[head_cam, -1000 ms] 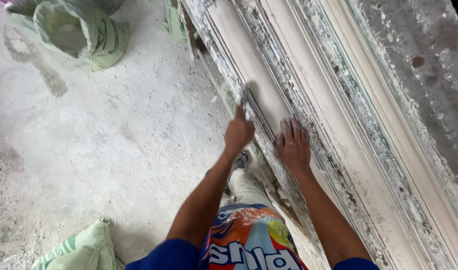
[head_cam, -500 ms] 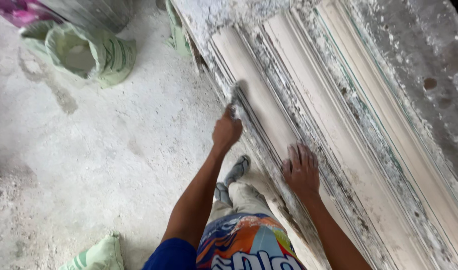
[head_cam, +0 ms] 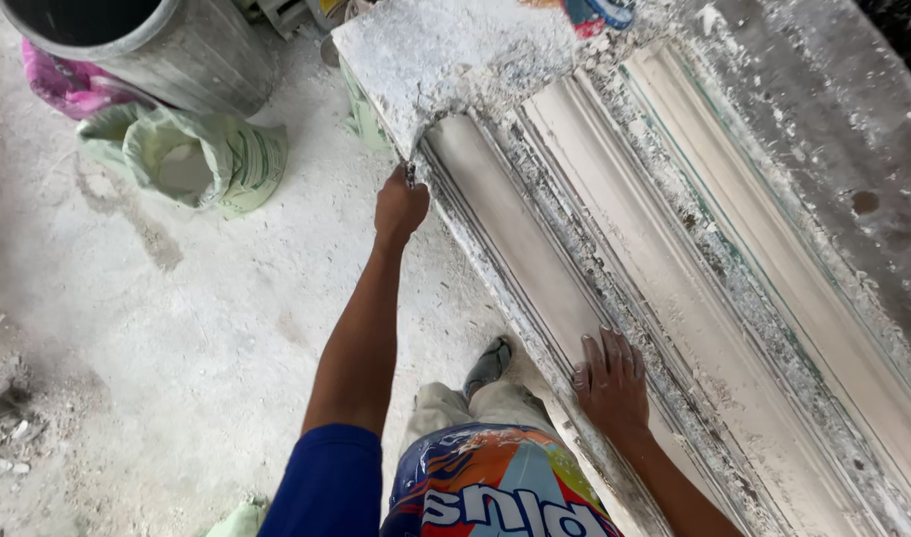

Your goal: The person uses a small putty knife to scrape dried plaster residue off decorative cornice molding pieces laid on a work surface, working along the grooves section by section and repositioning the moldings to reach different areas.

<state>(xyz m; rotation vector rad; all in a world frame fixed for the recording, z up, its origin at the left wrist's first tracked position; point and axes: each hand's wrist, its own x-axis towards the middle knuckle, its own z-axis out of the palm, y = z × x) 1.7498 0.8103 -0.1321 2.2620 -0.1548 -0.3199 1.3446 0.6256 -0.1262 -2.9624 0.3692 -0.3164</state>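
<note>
Spanning the frame diagonally, the long plaster moulding (head_cam: pixel 615 259) lies on its bench. The right hand (head_cam: pixel 615 383) rests flat and open on it; the left hand (head_cam: pixel 401 204), well apart, is closed around a small tool at its near edge.

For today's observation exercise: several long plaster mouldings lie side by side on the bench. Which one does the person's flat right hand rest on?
The right hand rests on the nearest moulding, the rounded strip along the bench's front edge. The other mouldings lie farther back, untouched.
</note>
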